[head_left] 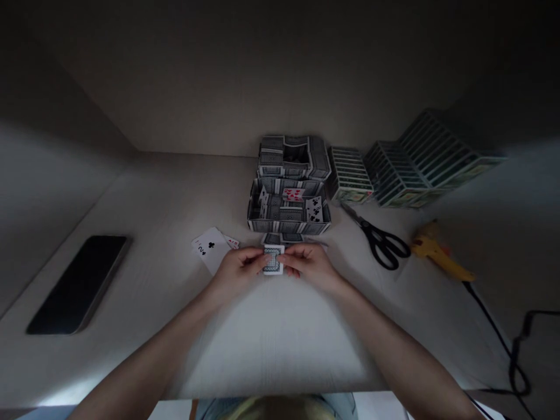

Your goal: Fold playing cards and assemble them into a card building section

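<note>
Between my two hands, above the near middle of the table, is a small playing card (273,260) with its patterned back facing up. My left hand (240,263) pinches its left edge between thumb and fingers. On the right edge, my right hand (310,262) grips it the same way. Just beyond my fingers lie more cards (283,238), partly hidden by my hands. Left of them, loose face-up cards (210,246) with a club showing rest on the table. Farther back stands an open box made of playing cards (289,226), with several cards inside.
Behind the box sits another card-built box (293,157) with an opening in its top. Slatted card structures (350,175) stand to its right. Black-handled scissors (382,242) and a yellow glue gun (441,254) with a black cord lie at right. A phone (79,286) lies at left.
</note>
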A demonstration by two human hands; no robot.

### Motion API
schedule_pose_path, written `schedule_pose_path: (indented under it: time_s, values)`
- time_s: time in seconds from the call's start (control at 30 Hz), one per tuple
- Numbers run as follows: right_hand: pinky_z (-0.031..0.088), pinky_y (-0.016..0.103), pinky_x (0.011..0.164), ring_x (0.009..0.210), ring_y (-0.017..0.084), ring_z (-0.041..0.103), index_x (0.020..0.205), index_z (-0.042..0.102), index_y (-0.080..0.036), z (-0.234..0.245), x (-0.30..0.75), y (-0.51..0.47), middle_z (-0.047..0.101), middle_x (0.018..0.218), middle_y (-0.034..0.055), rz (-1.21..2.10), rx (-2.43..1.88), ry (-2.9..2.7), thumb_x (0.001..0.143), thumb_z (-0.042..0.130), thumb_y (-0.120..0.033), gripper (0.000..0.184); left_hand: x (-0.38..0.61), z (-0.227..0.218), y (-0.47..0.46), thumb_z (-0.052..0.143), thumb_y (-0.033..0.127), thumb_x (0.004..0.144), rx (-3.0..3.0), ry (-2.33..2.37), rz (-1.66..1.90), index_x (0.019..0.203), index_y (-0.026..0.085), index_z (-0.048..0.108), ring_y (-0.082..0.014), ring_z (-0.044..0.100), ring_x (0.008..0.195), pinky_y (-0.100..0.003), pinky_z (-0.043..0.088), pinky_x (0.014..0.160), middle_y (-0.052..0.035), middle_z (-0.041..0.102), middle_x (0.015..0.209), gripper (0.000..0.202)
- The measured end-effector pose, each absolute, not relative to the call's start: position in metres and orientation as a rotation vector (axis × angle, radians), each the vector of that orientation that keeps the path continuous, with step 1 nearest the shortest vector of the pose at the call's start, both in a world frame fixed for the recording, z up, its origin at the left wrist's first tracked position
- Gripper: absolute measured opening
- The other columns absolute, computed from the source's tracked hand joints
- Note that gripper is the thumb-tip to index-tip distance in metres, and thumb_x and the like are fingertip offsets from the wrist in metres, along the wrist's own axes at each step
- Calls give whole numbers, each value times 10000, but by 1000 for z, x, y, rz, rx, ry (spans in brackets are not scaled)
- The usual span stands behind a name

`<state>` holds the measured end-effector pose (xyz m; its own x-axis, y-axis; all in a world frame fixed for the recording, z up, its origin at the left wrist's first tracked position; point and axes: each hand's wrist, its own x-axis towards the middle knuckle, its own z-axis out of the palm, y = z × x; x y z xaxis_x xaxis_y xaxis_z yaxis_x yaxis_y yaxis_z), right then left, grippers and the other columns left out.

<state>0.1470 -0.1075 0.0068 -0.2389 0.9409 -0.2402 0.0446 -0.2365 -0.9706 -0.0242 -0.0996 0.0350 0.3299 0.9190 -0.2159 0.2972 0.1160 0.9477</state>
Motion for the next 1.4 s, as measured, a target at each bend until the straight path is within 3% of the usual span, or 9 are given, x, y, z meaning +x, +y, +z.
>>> schedule_pose_path:
  time_s: [0.47,0.87,1.4]
  values:
    - [326,190,404,405,57,433,607,584,-137,7,148,-108,530,467,-35,1569,-1263,-1293,672,624,-433,306,-25,33,-100,538,325,738,1432,1179,676,606,134,615,-95,448,550,-189,314,478,16,538,550,245]
    - [318,197,398,395,59,427,577,572,-141,12,146,-108,521,455,-34,1593,-1271,-1255,661,629,-442,318,-25,31,-100,536,334,738,1458,1189,674,679,133,645,-81,426,527,-181,333,483,22,538,569,236]
    - [333,190,398,400,58,433,573,573,-141,13,146,-111,531,453,-32,1587,-1267,-1221,640,648,-442,317,-25,32,-101,521,385,733,1454,1195,645,632,131,623,-80,380,503,-187,287,460,28,482,526,291]
